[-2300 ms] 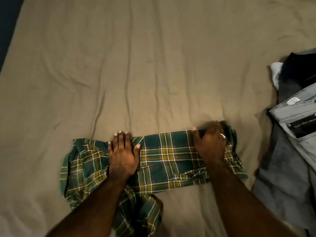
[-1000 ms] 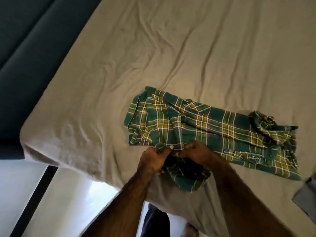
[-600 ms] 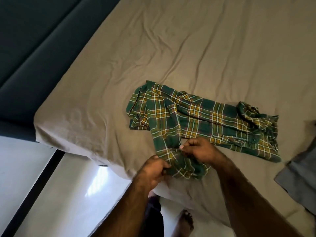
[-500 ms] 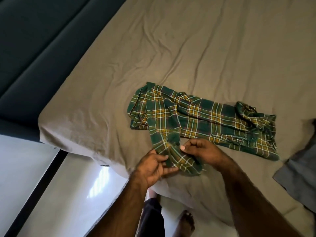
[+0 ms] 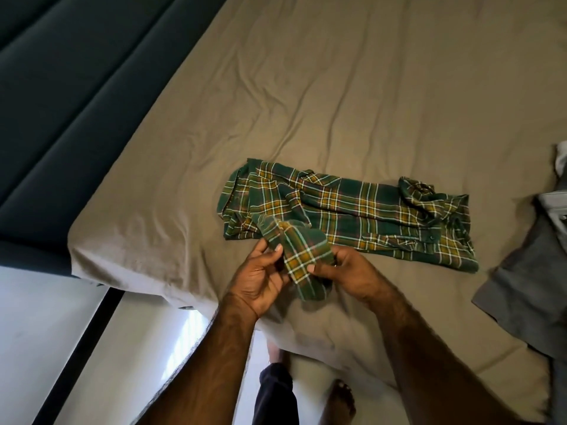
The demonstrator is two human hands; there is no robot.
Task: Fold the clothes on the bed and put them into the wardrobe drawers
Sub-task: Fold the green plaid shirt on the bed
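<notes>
Both hands work one sleeve at the near edge of the bed. Left hand (image 5: 260, 276) sits palm toward the camera, thumb pressed onto the plaid cloth near the sleeve's upper part, fingers curled behind it, so it pinches the fabric. Right hand (image 5: 343, 271) faces it from the other side, thumb on top of the sleeve's lower part and fingers tucked under, also pinching. Sleeve (image 5: 299, 253) runs diagonally between the two hands, lifted a little off the sheet, its cuff end hanging down below the thumbs. It joins the green-and-yellow plaid shirt (image 5: 362, 210), which lies as a long, roughly folded band across the sheet just beyond the hands, collar end bunched toward the right. Tan bedsheet (image 5: 337, 87) beneath is creased, its corner rounded at the left. Dark teal headboard panel (image 5: 76, 87) borders the mattress on the left. Grey garments (image 5: 527, 280) lie heaped at the right edge, apart from the shirt, with a scrap of white cloth (image 5: 562, 157) above them. Pale floor (image 5: 36, 332) shows lower left; a bare foot (image 5: 340, 400) stands below the mattress edge.
</notes>
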